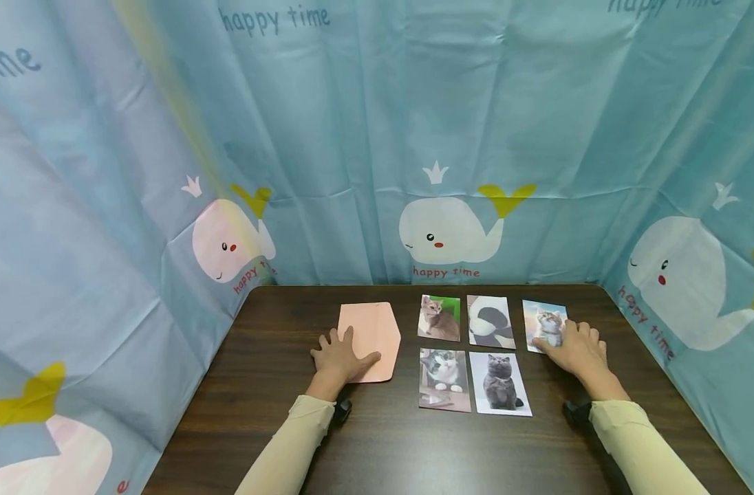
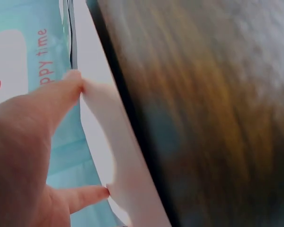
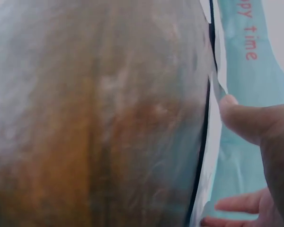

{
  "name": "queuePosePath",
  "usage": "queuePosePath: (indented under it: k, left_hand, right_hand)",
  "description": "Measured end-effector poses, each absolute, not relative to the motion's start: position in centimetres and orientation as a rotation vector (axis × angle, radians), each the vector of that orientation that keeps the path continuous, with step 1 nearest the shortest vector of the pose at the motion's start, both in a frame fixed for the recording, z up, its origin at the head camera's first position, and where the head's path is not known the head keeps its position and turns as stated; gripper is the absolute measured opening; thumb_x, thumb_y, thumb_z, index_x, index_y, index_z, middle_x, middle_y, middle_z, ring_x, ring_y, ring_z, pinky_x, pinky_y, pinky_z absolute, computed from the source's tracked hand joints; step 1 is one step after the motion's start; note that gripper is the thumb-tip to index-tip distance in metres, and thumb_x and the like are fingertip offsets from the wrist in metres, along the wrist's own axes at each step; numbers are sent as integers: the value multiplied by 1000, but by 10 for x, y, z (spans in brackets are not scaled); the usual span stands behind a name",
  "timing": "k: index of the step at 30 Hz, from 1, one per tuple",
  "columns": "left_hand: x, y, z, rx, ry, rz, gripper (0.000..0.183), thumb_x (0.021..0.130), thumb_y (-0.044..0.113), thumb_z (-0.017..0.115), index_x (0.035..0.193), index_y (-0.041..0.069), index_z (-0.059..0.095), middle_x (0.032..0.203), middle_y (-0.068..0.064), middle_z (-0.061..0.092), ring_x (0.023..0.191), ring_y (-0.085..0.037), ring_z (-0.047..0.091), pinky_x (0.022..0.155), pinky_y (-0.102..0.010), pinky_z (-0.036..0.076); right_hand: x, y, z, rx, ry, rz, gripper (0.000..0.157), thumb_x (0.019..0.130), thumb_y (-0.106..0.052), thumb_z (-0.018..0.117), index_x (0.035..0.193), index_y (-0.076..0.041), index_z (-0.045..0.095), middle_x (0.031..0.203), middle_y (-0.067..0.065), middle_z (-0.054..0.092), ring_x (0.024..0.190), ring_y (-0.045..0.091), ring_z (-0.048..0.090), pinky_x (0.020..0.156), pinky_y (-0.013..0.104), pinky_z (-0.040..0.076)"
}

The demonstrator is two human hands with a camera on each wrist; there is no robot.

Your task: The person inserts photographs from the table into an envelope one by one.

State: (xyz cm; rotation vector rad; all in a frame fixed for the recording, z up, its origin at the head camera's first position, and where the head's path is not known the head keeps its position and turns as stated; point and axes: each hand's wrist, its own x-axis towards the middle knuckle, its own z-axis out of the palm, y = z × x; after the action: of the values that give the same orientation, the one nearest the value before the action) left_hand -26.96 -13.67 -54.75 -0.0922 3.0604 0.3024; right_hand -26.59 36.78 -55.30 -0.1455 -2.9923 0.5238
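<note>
A flat pink paper piece point(image 1: 373, 337), straight on its left side and angled on its right like an open envelope, lies on the table. My left hand point(image 1: 340, 357) rests on its lower left part with the fingers spread. In the left wrist view, thumb and fingertip touch a pale sheet. At the right, a photo card of a striped kitten point(image 1: 547, 323) lies under my right hand point(image 1: 578, 350). The right thumb is on the card's lower part, and the other fingers extend past its right edge. The hand hides part of that edge.
Left of the kitten card lie several cat photo cards: a brown cat point(image 1: 439, 320), a black-and-white picture point(image 1: 490, 322), a grey-and-white cat point(image 1: 444, 379) and a dark grey cat point(image 1: 501, 383). The dark wooden table point(image 1: 241, 412) meets a blue whale-print curtain point(image 1: 327, 234).
</note>
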Motion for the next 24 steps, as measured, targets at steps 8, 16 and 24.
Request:
queuePosePath:
  k: [8, 16, 24]
  left_hand:
    - [-271, -133, -549, -133, 3090, 197, 105, 74, 84, 58, 154, 19, 38, 140, -27, 40, 122, -47, 41, 99, -63, 36]
    - [-273, -133, -549, -199, 3102, 155, 114, 67, 88, 61, 153, 18, 37, 124, -33, 47, 110, -46, 48, 92, -54, 41]
    - [-274, -135, -546, -243, 3092, 286, 116, 64, 83, 71, 151, 12, 38, 124, -36, 47, 110, -49, 48, 91, -54, 43]
  right_hand:
    - [-260, 362, -539, -442, -3067, 487, 104, 78, -73, 66, 113, 22, 43, 102, 36, 39, 96, 53, 38, 79, 64, 35]
    - [-262, 363, -537, -587, -3112, 544, 111, 74, -75, 69, 112, 24, 40, 99, 36, 41, 91, 48, 42, 74, 60, 40]
    - [-265, 365, -536, -634, -3111, 658, 116, 73, -73, 72, 118, 26, 32, 108, 42, 38, 98, 55, 41, 79, 65, 39]
